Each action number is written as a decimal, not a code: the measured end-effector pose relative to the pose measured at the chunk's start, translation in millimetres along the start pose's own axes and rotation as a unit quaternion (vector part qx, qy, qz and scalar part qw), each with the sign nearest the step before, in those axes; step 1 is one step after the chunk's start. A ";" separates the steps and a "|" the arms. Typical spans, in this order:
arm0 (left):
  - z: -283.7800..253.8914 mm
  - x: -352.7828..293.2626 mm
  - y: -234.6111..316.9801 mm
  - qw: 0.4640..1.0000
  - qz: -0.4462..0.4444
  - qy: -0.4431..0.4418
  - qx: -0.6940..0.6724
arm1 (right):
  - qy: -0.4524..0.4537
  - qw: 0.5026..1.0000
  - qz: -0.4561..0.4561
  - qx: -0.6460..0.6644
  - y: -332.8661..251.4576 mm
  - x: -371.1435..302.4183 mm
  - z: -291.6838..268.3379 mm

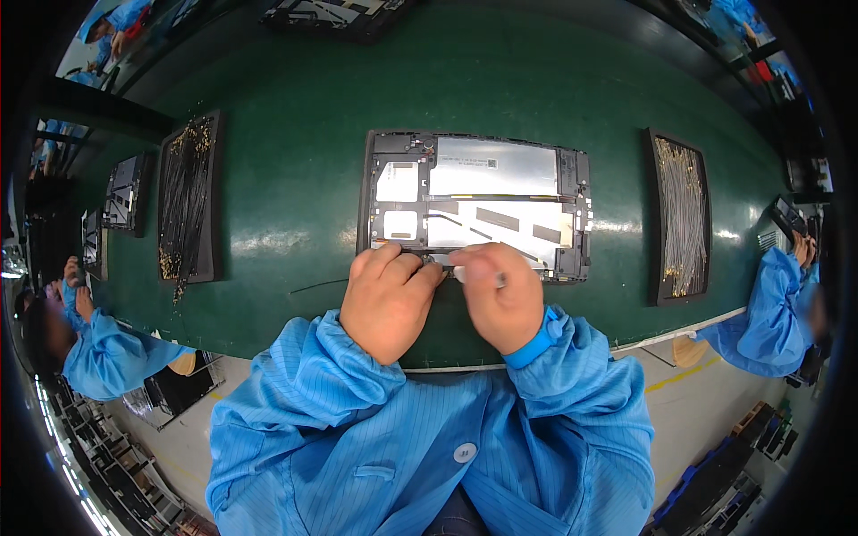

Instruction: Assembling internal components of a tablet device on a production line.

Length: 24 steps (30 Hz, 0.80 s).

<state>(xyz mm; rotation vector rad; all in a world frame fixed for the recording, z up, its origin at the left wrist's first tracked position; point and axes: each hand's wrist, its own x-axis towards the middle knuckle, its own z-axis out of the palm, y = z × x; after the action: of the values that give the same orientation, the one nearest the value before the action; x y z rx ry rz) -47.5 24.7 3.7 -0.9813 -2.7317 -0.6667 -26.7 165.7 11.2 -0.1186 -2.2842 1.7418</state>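
An opened tablet [494, 214] with a silvery battery plate and black frame lies in front of me on the green table. My left hand [391, 299] bends over its near left edge, fingers closed and pressed down there. From under that hand a thin black cable [319, 286] trails left over the table; its other end is hidden by the fingers. At the middle of the tablet's near edge, my right hand [503, 297] is closed in a pinch, slightly blurred. Something small and pale, perhaps a tool, shows at its fingers; the kind cannot be made out.
A dark tray [216, 196] of black cables with gold-coloured ends stands left. Another tray [660, 268] holds grey cables at the right. More tablet units [125, 192] lie at far left, and another [335, 16] at the back. Co-workers in blue sit at both sides.
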 end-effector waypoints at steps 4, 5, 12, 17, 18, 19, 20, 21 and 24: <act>-6.4 -6.9 1.2 1.000 -0.020 -0.024 0.002 | -0.159 0.974 -0.088 -0.137 -15.0 4.7 2.0; -2.2 -4.9 0.0 1.000 -0.010 -0.024 -0.001 | -0.157 0.975 -0.080 -0.139 -16.4 10.6 1.1; -32.5 -26.8 4.1 0.827 -0.387 -0.075 -0.400 | -0.046 0.989 0.113 0.084 11.4 10.6 1.9; -24.5 -38.1 -17.1 0.408 -0.615 0.059 -0.672 | -0.020 0.972 0.130 0.196 13.0 7.1 3.6; -24.0 -26.1 -13.9 0.450 -0.620 0.110 -0.633 | -0.027 0.974 0.124 0.190 14.7 7.4 4.7; -19.7 -18.3 -16.1 0.446 -0.621 0.115 -0.635 | -0.033 0.974 0.123 0.188 15.9 7.6 3.5; -15.8 -12.4 -20.4 0.476 -0.633 0.113 -0.600 | -0.027 0.972 0.136 0.190 15.7 9.0 3.5; -12.9 -9.5 -23.5 0.506 -0.644 0.108 -0.563 | -0.019 0.970 0.148 0.193 15.5 10.3 2.7; -9.3 -10.7 -22.6 0.626 -0.617 0.112 -0.463 | -0.030 0.969 0.153 0.194 14.4 11.7 1.8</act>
<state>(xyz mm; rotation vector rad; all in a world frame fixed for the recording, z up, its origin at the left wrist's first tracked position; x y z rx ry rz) -53.6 -1.2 0.8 1.1911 -2.2841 -2.2426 -39.8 170.5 -1.1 -0.3605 -1.9971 2.3431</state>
